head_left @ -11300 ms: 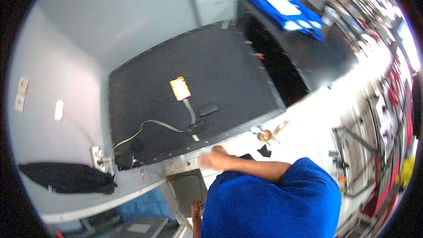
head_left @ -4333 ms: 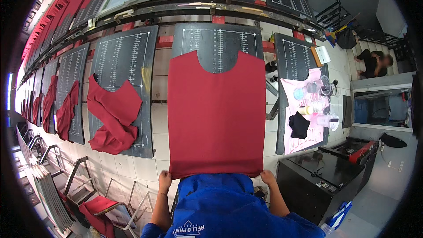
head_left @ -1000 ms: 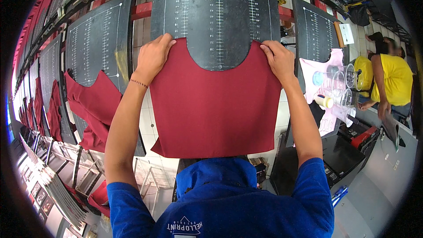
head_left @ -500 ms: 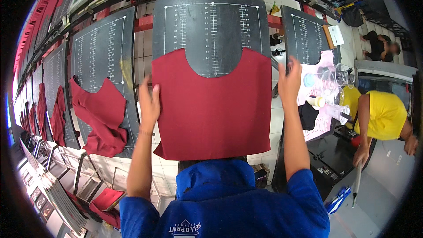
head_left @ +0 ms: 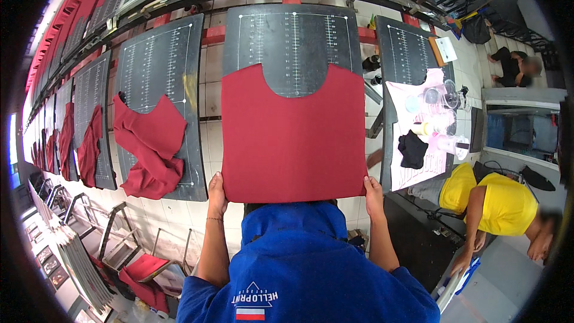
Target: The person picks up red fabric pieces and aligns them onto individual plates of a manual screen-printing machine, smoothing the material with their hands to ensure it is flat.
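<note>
A maroon fabric panel point(head_left: 293, 143) with a scooped neckline lies smooth over a dark board point(head_left: 281, 42) printed with white scales. At its lower left corner, my left hand point(head_left: 217, 197) pinches the edge, thumb on top. My right hand point(head_left: 374, 197) grips the lower right corner the same way. The fingers under the cloth are hidden. The panel's near edge runs straight between both hands, close to my body.
Another board point(head_left: 161, 54) on the left carries a crumpled maroon piece point(head_left: 149, 143); several more boards stretch beyond. To the right, a board holds pink cloth point(head_left: 412, 161), clear cups point(head_left: 445, 96) and black cloth point(head_left: 412, 148). A person in yellow point(head_left: 508, 206) bends nearby.
Both hands have come down from beside the panel's upper sides and taken hold of its lower corners. The panel's near edge now lies straighter. The person in yellow has moved nearer the lower right.
</note>
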`<state>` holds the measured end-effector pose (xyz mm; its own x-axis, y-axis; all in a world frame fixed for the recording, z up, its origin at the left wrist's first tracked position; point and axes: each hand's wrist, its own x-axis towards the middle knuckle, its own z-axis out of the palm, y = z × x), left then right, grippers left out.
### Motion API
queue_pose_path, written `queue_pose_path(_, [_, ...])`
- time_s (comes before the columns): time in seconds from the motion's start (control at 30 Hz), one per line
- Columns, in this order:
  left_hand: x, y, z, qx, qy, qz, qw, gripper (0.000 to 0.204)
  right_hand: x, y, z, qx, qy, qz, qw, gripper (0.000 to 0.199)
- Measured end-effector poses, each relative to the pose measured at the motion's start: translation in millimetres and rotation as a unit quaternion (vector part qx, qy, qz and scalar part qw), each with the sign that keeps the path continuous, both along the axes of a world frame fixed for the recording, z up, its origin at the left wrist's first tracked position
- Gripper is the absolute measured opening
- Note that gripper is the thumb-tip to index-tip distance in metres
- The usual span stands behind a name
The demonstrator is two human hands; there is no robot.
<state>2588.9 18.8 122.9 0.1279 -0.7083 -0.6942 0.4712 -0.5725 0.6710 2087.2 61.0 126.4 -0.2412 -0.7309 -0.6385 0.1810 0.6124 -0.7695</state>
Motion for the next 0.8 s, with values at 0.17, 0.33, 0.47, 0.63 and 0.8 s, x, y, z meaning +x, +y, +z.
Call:
queue_pose_path(0.17, [1.6, -5.4, -2.3, -0.009, -0.021, -0.016, 1.0, 0.035, -3.7, -2.9, 1.1, -0.002, 0.2, 0.061, 0.978, 0.028])
queue_pose_path(0.33, [3.3, -4.8, -12.4, -0.016, -0.015, -0.002, 1.0, 0.029, 89.8, -68.0, 76.4, -0.201, 0.513, 0.268, 0.791, 0.046])
queue_pose_path(0.47, [1.2, -7.5, -11.9, -0.021, -0.011, -0.005, 1.0, 0.03, 137.7, -110.3, 68.2, -0.351, 0.442, 0.575, 0.592, 0.069])
queue_pose_path(0.63, [6.7, 1.2, -15.8, -0.016, -0.035, -0.006, 0.999, 0.033, 168.1, -230.3, 67.4, -0.277, 0.595, 0.432, 0.619, 0.072])
queue_pose_path(0.8, [13.0, 40.4, -19.3, -0.032, -0.243, -0.057, 0.968, 0.031, 229.2, -83.3, 39.6, -0.485, 0.227, 0.698, 0.475, 0.074])
